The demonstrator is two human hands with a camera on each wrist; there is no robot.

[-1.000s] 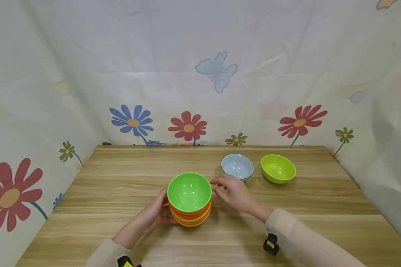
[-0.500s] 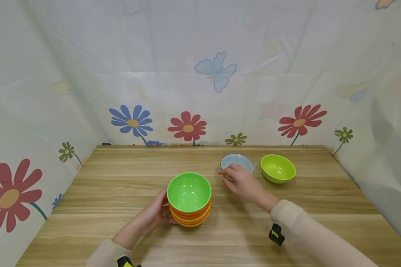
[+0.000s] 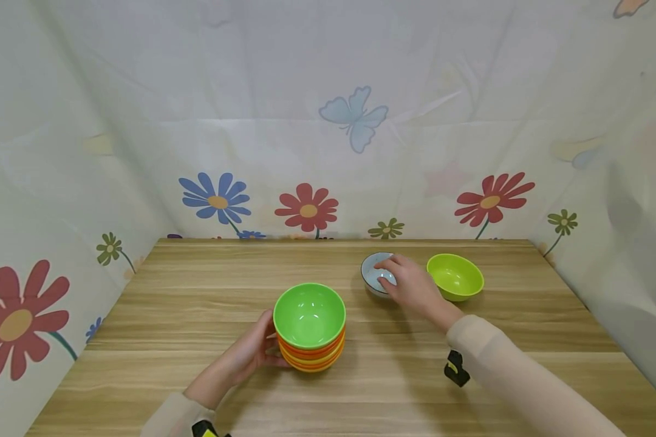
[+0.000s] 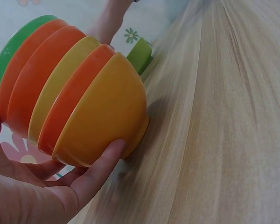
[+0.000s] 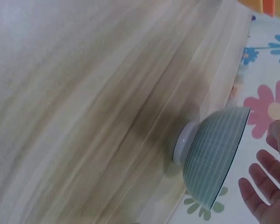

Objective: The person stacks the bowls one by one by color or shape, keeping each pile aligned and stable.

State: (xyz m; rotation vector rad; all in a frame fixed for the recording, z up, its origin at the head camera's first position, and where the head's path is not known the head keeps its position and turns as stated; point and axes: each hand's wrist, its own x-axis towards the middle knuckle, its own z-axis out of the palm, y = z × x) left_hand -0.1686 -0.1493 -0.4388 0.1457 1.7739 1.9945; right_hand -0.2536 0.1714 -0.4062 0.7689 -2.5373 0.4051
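Note:
A stack of several bowls [image 4: 100, 107] stands on the table, with a green bowl [image 3: 310, 315] on top and orange and yellow ones below. My left hand [image 3: 254, 346] holds the stack's left side, one finger against the lowest bowl and others behind. Farther back is a pale blue bowl [image 3: 373, 276] with a dark rim; from the side it shows a fine grid pattern and a white foot. Over its right part hovers my right hand [image 3: 412, 288], holding nothing. In the right wrist view its loosely bent fingers [image 5: 268, 184] are apart from the bowl's rim.
A yellow-green bowl [image 3: 455, 276] stands right of the pale blue one, just behind my right hand. The wooden table [image 3: 224, 267] ends at a hanging cloth [image 3: 251, 145] printed with flowers and a butterfly, which also runs along both sides.
My right hand has moved from beside the stack, right and away from me, to over the pale blue bowl. The left hand and the stack have stayed put.

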